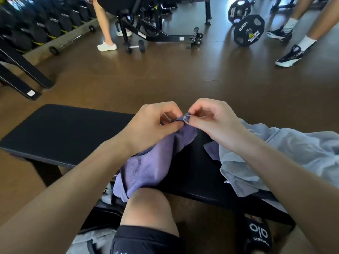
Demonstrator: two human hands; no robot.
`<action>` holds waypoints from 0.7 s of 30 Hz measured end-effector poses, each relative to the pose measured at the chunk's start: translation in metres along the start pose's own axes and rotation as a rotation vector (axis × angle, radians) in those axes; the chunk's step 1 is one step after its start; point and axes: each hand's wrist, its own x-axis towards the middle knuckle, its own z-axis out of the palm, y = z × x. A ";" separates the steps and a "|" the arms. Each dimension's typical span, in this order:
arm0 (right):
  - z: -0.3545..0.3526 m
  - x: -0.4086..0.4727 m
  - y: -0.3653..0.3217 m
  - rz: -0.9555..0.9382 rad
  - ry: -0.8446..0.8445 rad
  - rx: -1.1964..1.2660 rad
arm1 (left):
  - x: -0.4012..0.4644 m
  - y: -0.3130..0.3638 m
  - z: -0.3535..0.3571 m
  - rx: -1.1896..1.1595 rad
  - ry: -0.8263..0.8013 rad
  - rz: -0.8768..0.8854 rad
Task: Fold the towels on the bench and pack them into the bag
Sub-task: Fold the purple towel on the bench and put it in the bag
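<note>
A purple towel (146,167) hangs from both my hands over the black bench (64,132), its lower end draped past my knee. My left hand (152,123) and my right hand (214,120) pinch the same top corner of it, fingertips almost touching. A light grey towel (275,156) lies crumpled on the right part of the bench, under my right forearm. A grey bag (88,239) shows partly at the bottom left beside my leg, mostly hidden.
Brown gym floor (165,79) lies beyond the bench. A dumbbell rack (36,26) lines the far left, a weight bench frame (156,24) and a 10 kg barbell (247,32) stand behind. Other people's legs are at top left and top right.
</note>
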 end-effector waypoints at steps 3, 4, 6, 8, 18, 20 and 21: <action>-0.001 0.001 0.001 0.031 0.017 0.068 | 0.000 -0.002 -0.002 -0.017 -0.012 -0.010; -0.001 0.001 0.001 0.037 0.022 0.091 | -0.001 -0.002 -0.003 -0.026 -0.010 -0.006; 0.000 0.002 0.000 0.046 0.024 0.129 | -0.001 -0.003 -0.003 -0.049 -0.013 -0.005; 0.000 0.003 0.001 0.054 0.021 0.158 | -0.002 -0.004 -0.003 -0.070 -0.024 -0.013; -0.002 0.008 0.005 0.010 0.120 0.102 | -0.018 -0.023 -0.002 0.184 -0.166 -0.042; -0.003 0.009 0.006 0.001 0.169 0.046 | -0.023 -0.031 -0.004 0.267 -0.206 -0.045; -0.004 0.009 0.007 0.000 0.197 0.014 | -0.025 -0.035 -0.007 0.295 -0.213 -0.054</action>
